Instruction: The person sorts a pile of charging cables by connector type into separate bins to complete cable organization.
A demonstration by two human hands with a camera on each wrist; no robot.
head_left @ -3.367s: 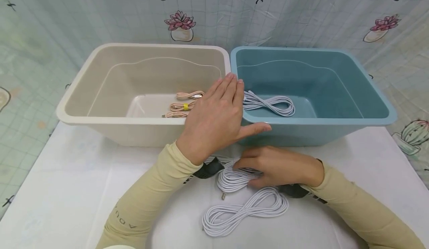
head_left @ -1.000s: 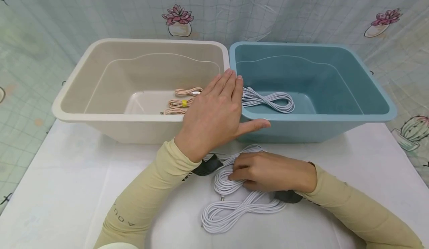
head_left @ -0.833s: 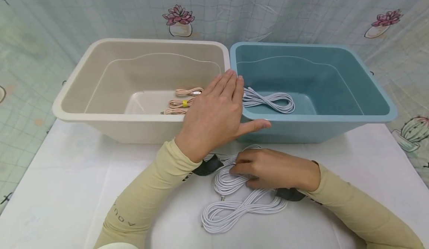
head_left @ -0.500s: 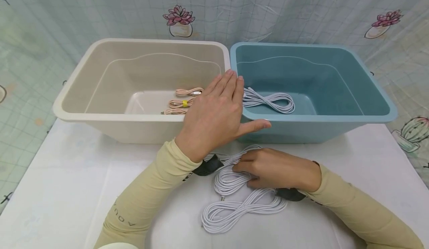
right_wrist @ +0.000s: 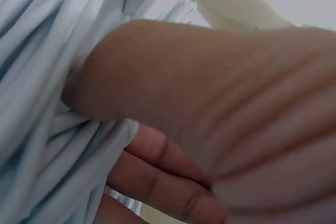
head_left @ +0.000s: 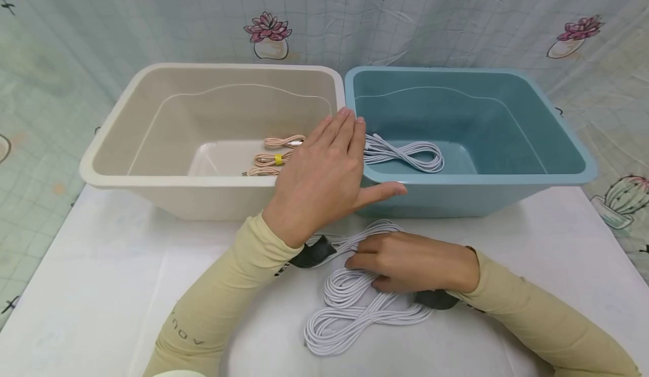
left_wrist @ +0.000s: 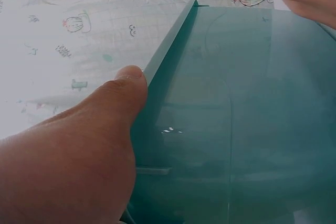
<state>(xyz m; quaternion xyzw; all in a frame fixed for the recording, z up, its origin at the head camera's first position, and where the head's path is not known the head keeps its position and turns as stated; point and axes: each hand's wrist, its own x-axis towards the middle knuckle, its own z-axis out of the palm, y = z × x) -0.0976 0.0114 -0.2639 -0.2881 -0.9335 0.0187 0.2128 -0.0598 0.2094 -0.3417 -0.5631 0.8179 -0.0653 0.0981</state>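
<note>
My right hand [head_left: 416,261] grips a coiled white cable [head_left: 347,287] on the table, fingers and thumb curled round it. In the right wrist view, the thumb of that hand [right_wrist: 157,77] lies against the white strands [right_wrist: 31,103]. A second white cable coil [head_left: 334,332] lies just in front, overlapped by the gripped one. Behind the hand lies another white cable [head_left: 380,227], partly covered. My left hand [head_left: 324,180] rests with straight fingers across the adjoining rims of a beige bin [head_left: 203,181] and a teal bin [head_left: 481,180], its thumb along the teal front rim.
Several peach cables [head_left: 266,159], one with a yellow tie, lie in the beige bin, partly hidden by my left hand. A white cable bundle [head_left: 426,157] lies in the teal bin. A printed curtain [head_left: 324,22] hangs behind the bins, which stand on a white-covered table [head_left: 127,275].
My right hand has shifted slightly left and toward the front. The gripped coil now overlaps the front one, and its metal plug is no longer visible. My left hand stays in place.
</note>
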